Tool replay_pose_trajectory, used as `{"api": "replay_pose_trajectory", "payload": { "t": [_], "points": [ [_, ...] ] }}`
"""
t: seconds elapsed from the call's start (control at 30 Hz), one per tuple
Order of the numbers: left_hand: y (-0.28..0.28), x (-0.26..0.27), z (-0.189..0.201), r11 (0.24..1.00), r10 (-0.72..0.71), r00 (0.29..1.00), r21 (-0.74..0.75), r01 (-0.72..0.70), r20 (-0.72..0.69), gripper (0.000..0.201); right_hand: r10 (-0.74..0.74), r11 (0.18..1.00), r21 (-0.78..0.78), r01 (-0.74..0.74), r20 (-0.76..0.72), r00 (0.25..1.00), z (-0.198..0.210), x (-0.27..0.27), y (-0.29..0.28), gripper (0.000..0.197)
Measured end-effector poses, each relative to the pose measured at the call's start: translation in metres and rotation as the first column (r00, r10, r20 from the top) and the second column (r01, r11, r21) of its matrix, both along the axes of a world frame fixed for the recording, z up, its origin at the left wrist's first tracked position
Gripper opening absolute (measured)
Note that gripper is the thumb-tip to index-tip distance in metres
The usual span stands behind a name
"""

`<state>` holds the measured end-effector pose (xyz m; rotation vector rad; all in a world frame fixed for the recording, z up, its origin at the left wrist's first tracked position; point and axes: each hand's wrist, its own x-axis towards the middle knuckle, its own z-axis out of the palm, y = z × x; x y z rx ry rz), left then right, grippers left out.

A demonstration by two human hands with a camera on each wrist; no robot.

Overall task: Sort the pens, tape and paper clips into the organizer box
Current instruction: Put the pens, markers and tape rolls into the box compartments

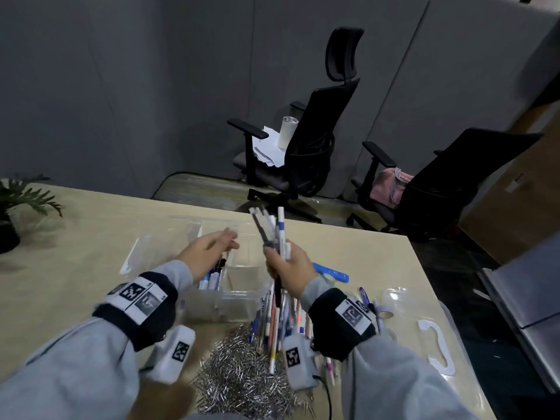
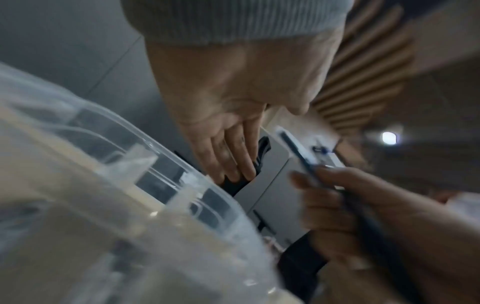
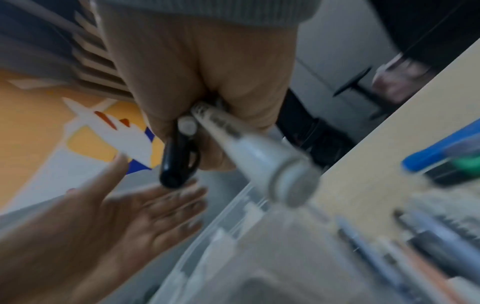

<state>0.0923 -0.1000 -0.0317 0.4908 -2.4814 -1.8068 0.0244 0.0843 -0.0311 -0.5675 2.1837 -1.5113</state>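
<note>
My right hand (image 1: 288, 268) grips a bundle of pens (image 1: 272, 228) upright above the right side of the clear organizer box (image 1: 224, 301). In the right wrist view the same fist (image 3: 207, 86) wraps the pens (image 3: 249, 152). My left hand (image 1: 212, 248) hovers over the box with straight fingers and holds nothing; its fingers (image 2: 231, 158) point down in the left wrist view. Several pens (image 1: 212, 277) lie in one box compartment. More loose pens (image 1: 278, 325) lie on the table beside a heap of silver paper clips (image 1: 242, 374). A tape roll (image 1: 385, 313) sits at the right.
A blue marker (image 1: 331, 272) lies right of the box. A clear lid (image 1: 424, 328) and a white plastic hook (image 1: 438, 350) rest near the table's right edge. A potted plant (image 1: 15, 207) stands at the far left. Two office chairs (image 1: 306, 140) stand beyond the table.
</note>
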Motion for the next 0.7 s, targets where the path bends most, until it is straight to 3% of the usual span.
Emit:
{"api": "replay_pose_trajectory", "payload": {
  "t": [0.07, 0.1, 0.2, 0.3, 0.43, 0.57, 0.7],
  "points": [
    [0.015, -0.006, 0.011, 0.986, 0.020, 0.999, 0.166, -0.015, -0.033, 0.034, 0.127, 0.991, -0.043, -0.126, 0.006, 0.992, 0.009, 0.010, -0.037, 0.013],
    [0.016, -0.009, 0.013, 0.976, 0.100, 0.994, 0.198, -0.089, -0.046, 0.025, 0.166, 0.985, -0.059, -0.164, 0.014, 0.986, 0.011, 0.014, -0.054, 0.013],
    [0.001, -0.009, 0.009, 0.905, 0.361, 0.932, 0.252, -0.344, -0.024, 0.029, 0.253, 0.967, -0.021, -0.253, 0.020, 0.967, 0.016, 0.021, -0.091, 0.018],
    [-0.019, -0.002, 0.003, 0.875, 0.439, 0.898, 0.213, -0.435, 0.033, 0.029, 0.338, 0.941, -0.015, -0.337, 0.033, 0.941, 0.019, 0.027, -0.109, 0.024],
    [-0.035, 0.001, -0.002, 0.799, 0.531, 0.842, 0.276, -0.535, 0.095, 0.028, 0.322, 0.944, 0.081, -0.321, 0.011, 0.947, 0.005, 0.029, -0.136, 0.021],
    [-0.043, -0.003, -0.007, 0.733, 0.569, 0.804, 0.337, -0.591, 0.173, 0.030, 0.275, 0.948, 0.154, -0.280, 0.053, 0.960, -0.013, 0.029, -0.155, 0.042],
    [-0.045, -0.010, -0.011, 0.722, 0.619, 0.769, 0.270, -0.637, 0.158, 0.030, 0.287, 0.943, 0.154, -0.295, 0.067, 0.955, -0.013, 0.026, -0.156, 0.041]
  ]
}}
